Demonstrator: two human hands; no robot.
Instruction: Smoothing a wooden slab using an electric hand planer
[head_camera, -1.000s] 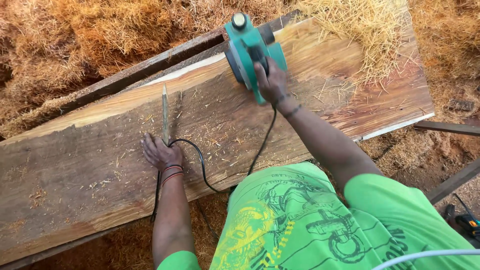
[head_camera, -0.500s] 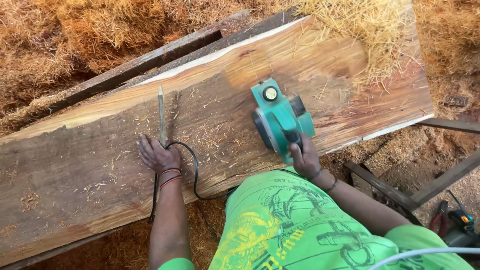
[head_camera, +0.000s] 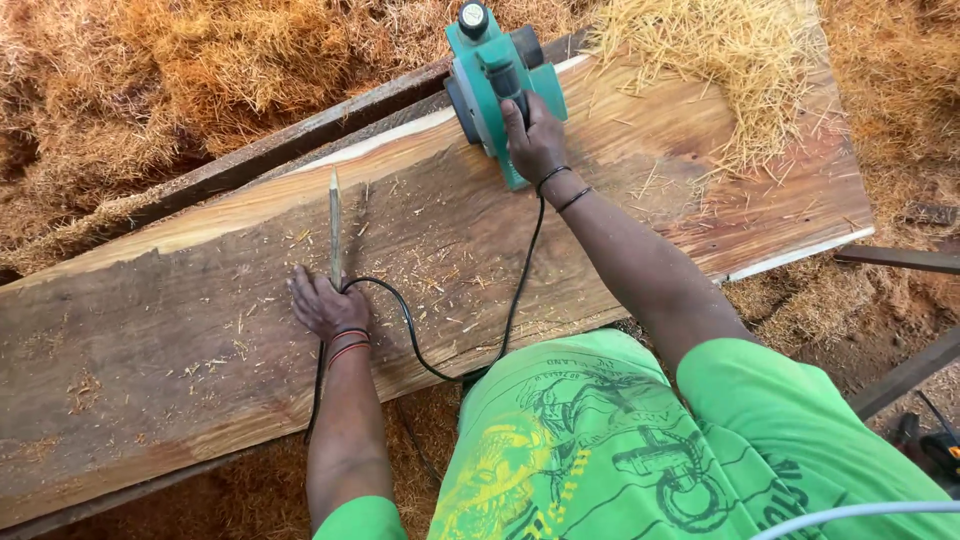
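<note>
**Green planer now at far edge of plank**

Green electric planer (head_camera: 497, 75) sits at the plank's (head_camera: 180, 330) far edge, beside the straw pile (head_camera: 720, 80); half a second ago it lay near the person's body at the near edge. Right hand (head_camera: 535, 140) is closed around its handle, arm stretched out. Left hand (head_camera: 325, 305) is unmoved, pressed flat with fingers spread on the wood, pinning the black cord (head_camera: 415, 340), just below a pencil-like stick (head_camera: 335, 225).
</note>
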